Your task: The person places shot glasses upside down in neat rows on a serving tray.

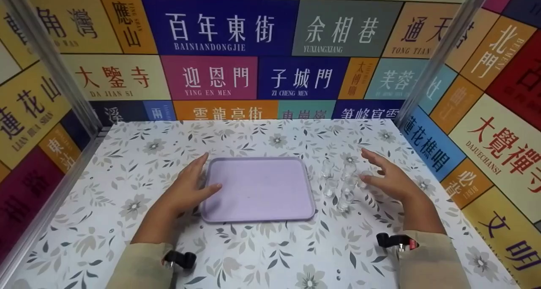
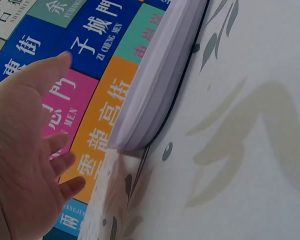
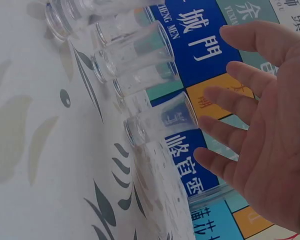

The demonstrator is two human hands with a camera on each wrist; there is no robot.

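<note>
A flat purple tray (image 1: 258, 189) lies in the middle of the table, with nothing on it. My left hand (image 1: 188, 185) is at the tray's left side, thumb reaching over its rim; in the left wrist view the hand (image 2: 27, 145) is apart from the tray (image 2: 155, 75) and holds nothing. Several small clear glasses (image 1: 345, 200) stand in a cluster to the right of the tray. Just right of them is my right hand (image 1: 391, 180), fingers spread. The right wrist view shows that hand (image 3: 265, 120) holding nothing, its fingers close to the nearest glass (image 3: 162, 120).
The table is covered by a white floral cloth (image 1: 270, 255). Upright panels with coloured place-name signs (image 1: 219, 25) enclose the back and both sides. Metal posts (image 1: 444, 48) stand at the back corners. A dark wrist device (image 1: 181, 259) sits at each sleeve.
</note>
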